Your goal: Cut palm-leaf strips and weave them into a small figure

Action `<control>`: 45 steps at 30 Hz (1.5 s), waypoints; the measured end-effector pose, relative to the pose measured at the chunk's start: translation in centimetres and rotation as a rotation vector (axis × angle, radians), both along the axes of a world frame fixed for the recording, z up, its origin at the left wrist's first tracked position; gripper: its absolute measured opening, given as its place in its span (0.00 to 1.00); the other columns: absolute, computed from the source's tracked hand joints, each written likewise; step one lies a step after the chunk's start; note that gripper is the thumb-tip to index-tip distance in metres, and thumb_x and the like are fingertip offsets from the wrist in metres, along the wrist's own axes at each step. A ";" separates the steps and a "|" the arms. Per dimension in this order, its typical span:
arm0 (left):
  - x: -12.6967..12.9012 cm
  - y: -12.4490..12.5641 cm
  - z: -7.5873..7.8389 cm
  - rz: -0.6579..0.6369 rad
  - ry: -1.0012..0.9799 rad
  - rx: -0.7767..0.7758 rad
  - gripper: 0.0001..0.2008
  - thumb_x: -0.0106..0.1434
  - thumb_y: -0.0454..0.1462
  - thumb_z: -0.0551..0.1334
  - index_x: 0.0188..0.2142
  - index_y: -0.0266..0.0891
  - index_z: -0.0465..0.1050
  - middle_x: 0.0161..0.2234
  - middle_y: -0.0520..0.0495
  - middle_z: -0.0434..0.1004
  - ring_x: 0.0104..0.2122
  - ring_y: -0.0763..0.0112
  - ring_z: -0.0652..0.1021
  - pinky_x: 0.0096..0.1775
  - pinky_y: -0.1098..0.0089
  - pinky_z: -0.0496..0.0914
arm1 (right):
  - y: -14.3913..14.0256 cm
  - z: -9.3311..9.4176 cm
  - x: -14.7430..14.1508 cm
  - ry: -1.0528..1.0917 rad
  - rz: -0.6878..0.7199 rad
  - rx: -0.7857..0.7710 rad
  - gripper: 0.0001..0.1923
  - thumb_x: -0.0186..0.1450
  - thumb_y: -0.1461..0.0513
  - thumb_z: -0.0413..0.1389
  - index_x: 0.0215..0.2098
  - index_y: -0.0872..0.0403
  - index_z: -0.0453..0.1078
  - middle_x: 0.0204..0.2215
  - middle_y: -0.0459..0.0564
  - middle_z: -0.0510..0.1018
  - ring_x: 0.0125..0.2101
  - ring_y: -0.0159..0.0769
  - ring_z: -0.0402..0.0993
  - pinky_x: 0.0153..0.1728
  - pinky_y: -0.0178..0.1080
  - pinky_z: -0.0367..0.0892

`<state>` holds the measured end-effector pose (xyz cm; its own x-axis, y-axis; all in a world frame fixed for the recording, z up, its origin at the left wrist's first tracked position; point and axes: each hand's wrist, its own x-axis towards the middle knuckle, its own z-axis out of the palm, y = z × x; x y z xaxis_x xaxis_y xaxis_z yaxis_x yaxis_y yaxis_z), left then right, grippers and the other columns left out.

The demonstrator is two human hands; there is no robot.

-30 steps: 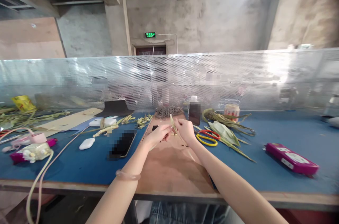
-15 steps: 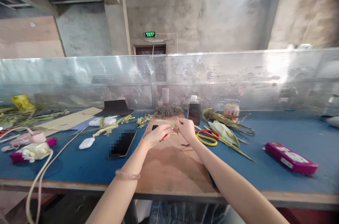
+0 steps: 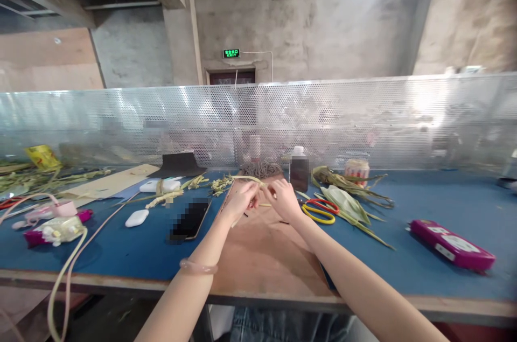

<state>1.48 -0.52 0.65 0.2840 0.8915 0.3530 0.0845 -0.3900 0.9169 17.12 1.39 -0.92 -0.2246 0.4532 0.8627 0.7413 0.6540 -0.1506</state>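
Observation:
Over the far half of a brown board (image 3: 274, 261), my left hand (image 3: 243, 201) and my right hand (image 3: 284, 199) are close together. Both have their fingers closed around a thin pale green plant strip (image 3: 247, 178). One end of the strip arches up and to the left above my left hand; the part between the fingertips is mostly hidden. Scissors (image 3: 322, 211) with red and yellow handles lie just right of my right hand. Behind the hands sits a heap of grey cord (image 3: 262, 171) at the board's far end.
Left of the board lie a phone (image 3: 193, 219), a white case (image 3: 137, 218) and dried plant pieces (image 3: 221, 185). Right of it are a dark bottle (image 3: 299, 172), green leaves (image 3: 346, 203) and a magenta pack (image 3: 451, 245). A perforated metal screen (image 3: 363, 121) stands along the back.
My hands have shifted slightly, and the strip now arches higher above my left hand. The whole view has moved a little, so things appear further right.

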 end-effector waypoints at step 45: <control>-0.8 0.6 0.2 0.204 0.007 0.140 0.17 0.59 0.51 0.56 0.26 0.39 0.61 0.15 0.58 0.58 0.14 0.78 0.60 0.18 0.75 0.54 | -1.2 0.6 -0.1 -0.065 0.073 0.014 0.13 0.68 0.59 0.45 0.35 0.54 0.69 0.33 0.53 0.73 0.37 0.40 0.65 0.39 0.39 0.57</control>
